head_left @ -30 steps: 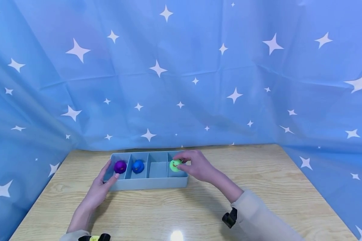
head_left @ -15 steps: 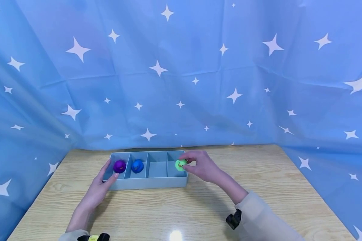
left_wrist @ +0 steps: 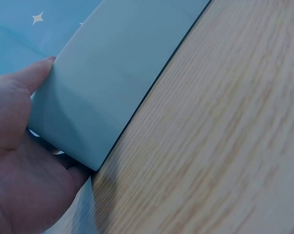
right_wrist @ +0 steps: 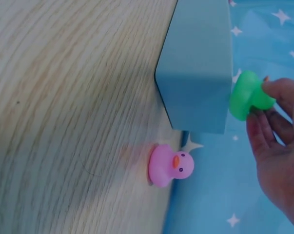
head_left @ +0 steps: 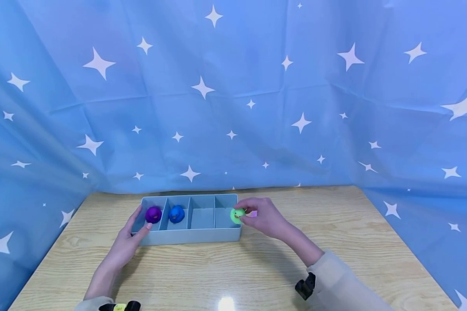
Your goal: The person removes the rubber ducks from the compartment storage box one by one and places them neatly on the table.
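A light-blue box (head_left: 190,236) with several compartments in a row stands on the table. My left hand (head_left: 124,246) grips its left end, thumb at the front rim and fingers round the end wall. Between the thumb and fingers of my right hand (head_left: 266,219) is a green rubber duck (head_left: 237,215), pinched just over the box's right end rim; the right wrist view has this green duck (right_wrist: 244,97) above the wall. A purple rubber duck (head_left: 153,214) sits in the leftmost compartment, and a blue rubber duck (head_left: 176,214) in the one beside it. The two right compartments hold nothing.
On the wooden table (head_left: 202,272), just past the box's right end, stands a pink rubber duck (right_wrist: 164,165), mostly hidden behind my right hand in the head view. A blue star-patterned cloth (head_left: 233,108) hangs behind and along both sides of the table.
My right hand has carried the green duck rightward, from over the rightmost compartment to the box's right end rim. The left hand keeps its grip on the box.
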Demonstrator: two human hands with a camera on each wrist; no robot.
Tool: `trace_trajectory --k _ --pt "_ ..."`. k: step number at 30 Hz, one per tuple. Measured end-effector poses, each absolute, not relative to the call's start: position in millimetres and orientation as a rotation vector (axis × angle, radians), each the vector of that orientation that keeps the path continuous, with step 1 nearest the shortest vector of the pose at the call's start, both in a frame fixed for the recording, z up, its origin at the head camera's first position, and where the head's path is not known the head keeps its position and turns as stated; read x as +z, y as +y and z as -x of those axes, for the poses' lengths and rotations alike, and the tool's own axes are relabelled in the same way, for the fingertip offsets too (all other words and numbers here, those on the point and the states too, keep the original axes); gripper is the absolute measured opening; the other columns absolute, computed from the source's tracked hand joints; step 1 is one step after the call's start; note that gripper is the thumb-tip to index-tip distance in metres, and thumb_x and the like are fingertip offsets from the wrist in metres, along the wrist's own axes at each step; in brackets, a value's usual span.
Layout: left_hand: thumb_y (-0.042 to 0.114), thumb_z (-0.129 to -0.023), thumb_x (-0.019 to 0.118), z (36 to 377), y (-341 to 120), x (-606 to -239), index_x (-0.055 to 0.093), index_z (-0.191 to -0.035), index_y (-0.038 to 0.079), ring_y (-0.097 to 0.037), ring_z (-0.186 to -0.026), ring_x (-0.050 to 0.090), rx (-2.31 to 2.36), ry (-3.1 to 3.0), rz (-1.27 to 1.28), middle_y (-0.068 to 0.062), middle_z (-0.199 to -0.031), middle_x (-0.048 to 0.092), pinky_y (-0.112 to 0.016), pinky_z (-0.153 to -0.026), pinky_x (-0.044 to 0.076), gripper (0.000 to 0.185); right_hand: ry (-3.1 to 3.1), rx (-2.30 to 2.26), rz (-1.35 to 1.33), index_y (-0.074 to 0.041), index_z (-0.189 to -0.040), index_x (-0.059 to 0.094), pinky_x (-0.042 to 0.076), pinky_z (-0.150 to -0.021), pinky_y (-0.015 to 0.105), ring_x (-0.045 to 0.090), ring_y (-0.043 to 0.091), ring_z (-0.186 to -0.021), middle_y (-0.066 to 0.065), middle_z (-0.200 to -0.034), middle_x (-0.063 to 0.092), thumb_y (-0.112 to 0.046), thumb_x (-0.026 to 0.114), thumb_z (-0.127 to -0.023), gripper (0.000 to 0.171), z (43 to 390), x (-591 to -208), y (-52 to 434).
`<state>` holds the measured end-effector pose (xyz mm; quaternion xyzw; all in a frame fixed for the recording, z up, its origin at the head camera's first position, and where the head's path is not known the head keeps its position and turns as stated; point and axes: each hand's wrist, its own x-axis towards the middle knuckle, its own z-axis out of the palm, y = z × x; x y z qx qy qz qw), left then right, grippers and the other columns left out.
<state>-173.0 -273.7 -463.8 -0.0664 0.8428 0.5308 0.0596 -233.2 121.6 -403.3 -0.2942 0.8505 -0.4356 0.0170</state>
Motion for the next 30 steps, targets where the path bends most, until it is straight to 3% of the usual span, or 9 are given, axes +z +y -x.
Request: trace_trajectory --k 13,20,30 --pt "0.044 -0.108 0.051 171.5 -273.5 -465.1 -0.005 -0.166 0.030 -0.048 -0.153 -0.006 1.643 2.549 0.176 -0.018 -0.171 -0.004 -0.076 -0.115 0.006 0.082 2.686 -1.364 0.870 -0.007 -0.112 0.078 0.059 -0.079 0.028 0.069 0.017 -0.092 0.006 -0.113 0.074 0.001 0.075 -0.087 0.026 229.5 -403.2 125.2" --pt "0.041 -0.108 0.052 171.4 -274.3 -464.8 -0.001 -0.167 0.023 -0.050 -0.153 -0.004 1.670 2.568 0.146 -0.021 -0.170 0.000 -0.072 -0.118 0.005 0.082 2.669 -1.413 0.878 -0.005 -0.112 0.077 0.061 -0.081 0.039 0.070 0.020 -0.093 0.010 -0.116 0.073 0.005 0.072 -0.087 0.027 229.8 -407.5 128.8" --pt "0.040 -0.108 0.052 172.3 -275.1 -465.1 -0.003 -0.167 0.024 -0.048 -0.153 -0.005 1.664 2.562 0.155 -0.020 -0.170 -0.002 -0.071 -0.118 0.005 0.082 2.674 -1.434 0.850 -0.004 -0.114 0.077 0.061 -0.083 0.038 0.070 0.020 -0.094 0.011 -0.119 0.072 0.005 0.071 -0.087 0.029 231.6 -412.5 130.4"
